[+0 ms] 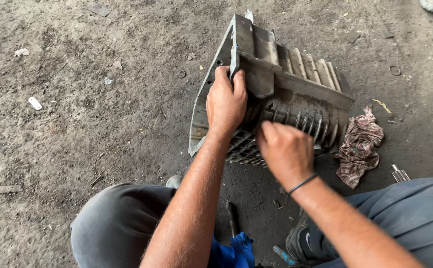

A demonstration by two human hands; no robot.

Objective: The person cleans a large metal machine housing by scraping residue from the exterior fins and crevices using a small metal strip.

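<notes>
Both hands on ribbed metal casing: left hand clamps rim, right hand fisted against fins.

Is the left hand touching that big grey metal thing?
Touching. In the head view the left hand grips the upper edge of the ribbed metal casing, with its fingers curled over the rim.

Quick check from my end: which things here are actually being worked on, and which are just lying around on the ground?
In hand:
- grey ribbed metal casing, gripped by left hand
- right hand at its grille

Lying about:
- striped brown rag
- blue cloth
- small metal ring
- white scrap
</notes>
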